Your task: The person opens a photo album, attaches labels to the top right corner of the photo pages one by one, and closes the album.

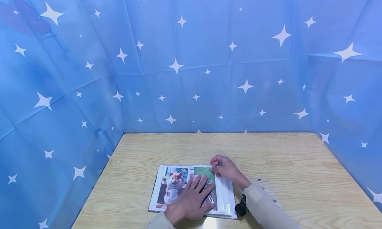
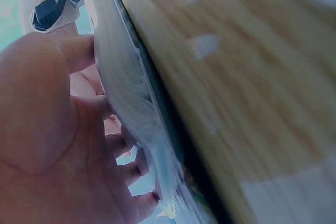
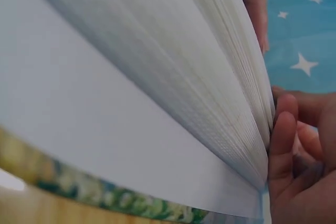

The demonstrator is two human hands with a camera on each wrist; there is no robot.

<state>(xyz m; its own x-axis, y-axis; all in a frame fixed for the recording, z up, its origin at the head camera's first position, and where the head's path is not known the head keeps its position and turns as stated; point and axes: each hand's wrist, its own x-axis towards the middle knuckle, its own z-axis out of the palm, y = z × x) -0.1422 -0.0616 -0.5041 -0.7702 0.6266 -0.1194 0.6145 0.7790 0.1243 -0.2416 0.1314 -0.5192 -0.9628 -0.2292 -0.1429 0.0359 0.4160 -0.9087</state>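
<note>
A photo album (image 1: 153,202) lies spread on the table, with a hamster picture (image 1: 171,189) on its left page. Across the picture on the right page, partly covering it, my left hand (image 1: 192,199) lies flat with fingers spread. My right hand (image 1: 225,169) is at the upper right corner of that page, thumb and fingertips pinching its edge. From the side, the right wrist view has the thick stack of page edges (image 3: 199,93) fanned above the white inner cover (image 3: 100,108), with the right fingers (image 3: 283,135) at the stack's corner. In the left wrist view the left fingers (image 2: 126,174) press against the pages.
The wood-grain table (image 1: 143,149) extends around the album. Behind and beside it hangs a blue cloth (image 1: 206,99) with white stars. A dark wrist device (image 1: 241,205) sits at the right sleeve (image 1: 265,202). A small dark speck (image 1: 259,179) is beyond that sleeve.
</note>
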